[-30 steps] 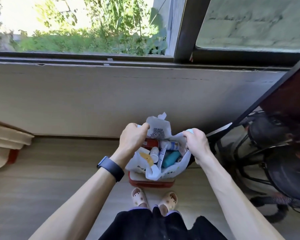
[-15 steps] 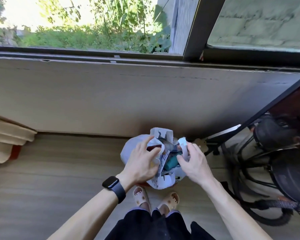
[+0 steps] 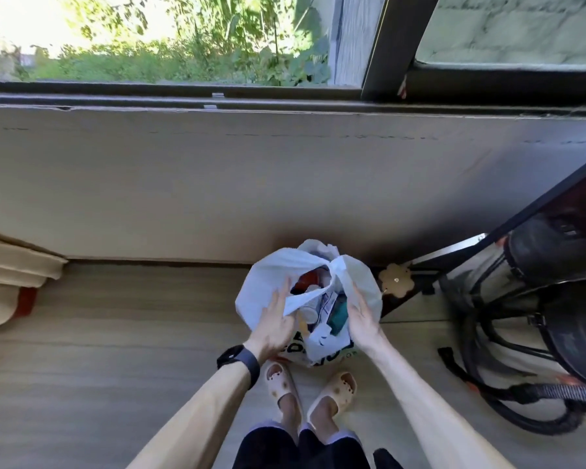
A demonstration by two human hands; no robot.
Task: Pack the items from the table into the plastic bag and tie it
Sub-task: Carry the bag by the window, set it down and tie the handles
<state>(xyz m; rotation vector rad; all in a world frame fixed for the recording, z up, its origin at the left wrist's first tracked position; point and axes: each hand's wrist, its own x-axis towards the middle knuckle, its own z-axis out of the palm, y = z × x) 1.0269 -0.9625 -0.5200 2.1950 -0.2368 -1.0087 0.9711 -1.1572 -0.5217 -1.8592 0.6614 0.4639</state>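
The white plastic bag (image 3: 268,282) stands on the floor just ahead of my feet, its mouth partly drawn together. Inside show a red item (image 3: 310,277), a teal item (image 3: 339,314) and white containers (image 3: 308,311). A handle strip (image 3: 313,292) stretches tight across the mouth from my left thumb up to the right. My left hand (image 3: 274,324) lies on the bag's left side, fingers stretched, thumb pinning that strip. My right hand (image 3: 362,319) rests flat against the bag's right side, fingers straight, holding nothing.
A wall under a window runs behind the bag. A dark table leg (image 3: 420,275) and a black vacuum with hose (image 3: 538,333) crowd the right. Folded beige cloth (image 3: 11,275) lies at far left. My sandalled feet (image 3: 305,390) stand right behind the bag.
The bag has come down from the red box to the floor. Both hands slid from gripping the handles at the top to the bag's sides, and the mouth has narrowed.
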